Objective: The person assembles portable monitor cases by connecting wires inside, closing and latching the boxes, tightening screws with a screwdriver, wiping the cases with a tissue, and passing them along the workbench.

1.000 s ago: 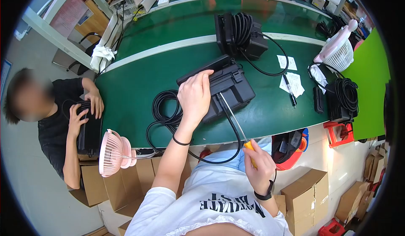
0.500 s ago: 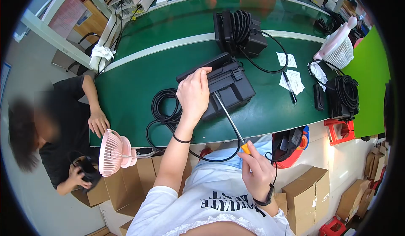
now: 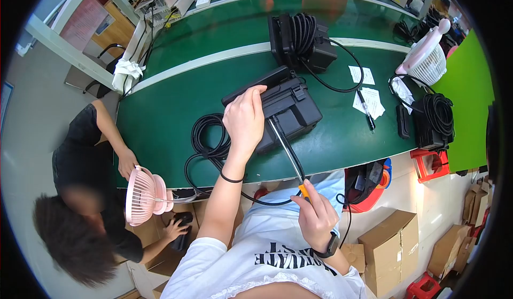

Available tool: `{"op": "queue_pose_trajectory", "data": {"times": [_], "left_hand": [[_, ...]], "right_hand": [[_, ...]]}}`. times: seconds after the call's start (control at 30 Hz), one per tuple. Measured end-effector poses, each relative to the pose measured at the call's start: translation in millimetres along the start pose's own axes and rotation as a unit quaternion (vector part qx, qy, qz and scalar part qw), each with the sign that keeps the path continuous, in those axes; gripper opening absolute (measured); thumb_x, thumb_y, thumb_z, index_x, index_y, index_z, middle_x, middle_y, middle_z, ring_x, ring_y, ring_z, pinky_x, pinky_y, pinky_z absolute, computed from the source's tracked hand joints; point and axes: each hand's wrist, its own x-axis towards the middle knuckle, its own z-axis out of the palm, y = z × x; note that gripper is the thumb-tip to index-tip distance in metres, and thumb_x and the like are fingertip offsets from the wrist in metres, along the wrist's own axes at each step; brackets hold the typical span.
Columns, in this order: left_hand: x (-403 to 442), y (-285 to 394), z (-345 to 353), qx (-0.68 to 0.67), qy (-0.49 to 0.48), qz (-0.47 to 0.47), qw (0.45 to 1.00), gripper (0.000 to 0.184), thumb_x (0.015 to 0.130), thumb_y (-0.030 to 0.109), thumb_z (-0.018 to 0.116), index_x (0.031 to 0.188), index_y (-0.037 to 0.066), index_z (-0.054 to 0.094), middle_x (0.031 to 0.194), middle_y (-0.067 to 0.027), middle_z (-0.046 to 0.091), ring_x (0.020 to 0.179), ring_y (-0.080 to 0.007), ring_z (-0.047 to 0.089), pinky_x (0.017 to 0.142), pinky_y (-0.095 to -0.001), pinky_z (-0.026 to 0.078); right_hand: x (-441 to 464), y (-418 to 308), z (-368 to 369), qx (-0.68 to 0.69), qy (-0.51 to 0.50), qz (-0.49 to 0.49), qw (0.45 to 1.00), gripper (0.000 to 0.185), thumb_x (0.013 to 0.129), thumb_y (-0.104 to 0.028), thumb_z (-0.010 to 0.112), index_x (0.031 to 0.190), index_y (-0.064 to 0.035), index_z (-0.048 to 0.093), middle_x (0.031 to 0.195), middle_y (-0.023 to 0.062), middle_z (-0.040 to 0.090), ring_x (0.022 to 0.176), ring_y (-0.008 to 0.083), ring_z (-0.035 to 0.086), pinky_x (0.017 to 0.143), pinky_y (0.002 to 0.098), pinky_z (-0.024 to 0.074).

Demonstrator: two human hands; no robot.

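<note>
A black plastic case (image 3: 296, 104) lies on the green table, its flat black panel (image 3: 255, 85) beside it on the far left side. My left hand (image 3: 245, 120) is closed on the case's near left part, fingers pressed together; what lies under the palm is hidden. My right hand (image 3: 318, 216) grips the yellow handle of a screwdriver (image 3: 289, 155). The long metal shaft reaches up to the case's near side, where the tip meets it. Black corrugated cable (image 3: 206, 136) is coiled left of the case, and a loop runs below the table edge.
Another black case with coiled cable (image 3: 304, 34) stands behind. Papers (image 3: 368, 104), a pen (image 3: 366, 109), a white fan (image 3: 427, 64) and a third case (image 3: 430, 117) are at right. A pink fan (image 3: 144, 195) is clipped at left, near a co-worker (image 3: 91, 187). Cardboard boxes (image 3: 393, 245) stand below.
My right hand and the screwdriver handle have shifted slightly up and left, with the wrist turned. My left hand stays put. The co-worker has bent down, moving a black object toward the boxes.
</note>
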Motion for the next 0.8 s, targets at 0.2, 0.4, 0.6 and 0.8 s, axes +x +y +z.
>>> {"op": "queue_pose_trajectory", "data": {"times": [0.2,0.4,0.6,0.8], "left_hand": [[-0.2,1.1,0.0,-0.001,0.001,-0.001,1.0,0.034,0.105,0.023,0.043,0.106,0.008,0.073,0.101,-0.0099,0.075,0.095,-0.0296,0.071,0.082,-0.0366,0.054],[0.0,1.9,-1.1,0.001,-0.005,-0.001,1.0,0.034,0.105,0.023,0.042,0.107,0.009,0.073,0.102,-0.0098,0.075,0.096,-0.0295,0.071,0.083,-0.0363,0.054],[2.6,1.8,0.6,-0.017,-0.013,-0.029,0.999,0.035,0.106,0.024,0.041,0.108,0.009,0.072,0.103,-0.0088,0.075,0.097,-0.0277,0.072,0.083,-0.0351,0.054],[1.9,6.2,1.6,-0.028,0.01,0.006,1.0,0.03,0.104,0.017,0.045,0.103,0.006,0.073,0.097,-0.0146,0.074,0.091,-0.0326,0.07,0.082,-0.0408,0.053]], "right_hand": [[-1.3,-1.6,1.4,0.027,-0.023,0.045,0.998,0.027,0.067,0.006,0.072,0.088,-0.011,0.077,0.122,0.0103,0.069,0.084,0.0208,0.07,0.067,0.0301,0.0564],[-1.4,7.2,-1.8,0.389,-0.068,0.304,0.867,0.018,0.082,0.008,0.067,0.09,-0.0044,0.076,0.129,0.0192,0.065,0.091,0.0168,0.071,0.071,0.0291,0.055],[-11.8,10.7,-35.1,0.42,-0.1,0.287,0.855,0.024,0.08,0.016,0.059,0.089,-0.0001,0.075,0.137,0.0231,0.059,0.103,0.0247,0.072,0.082,0.0297,0.0554],[8.4,62.2,-23.3,0.074,0.062,0.207,0.973,0.024,0.084,0.008,0.063,0.104,-0.0026,0.07,0.132,0.0229,0.061,0.111,0.0394,0.065,0.092,0.0374,0.0531]]}}
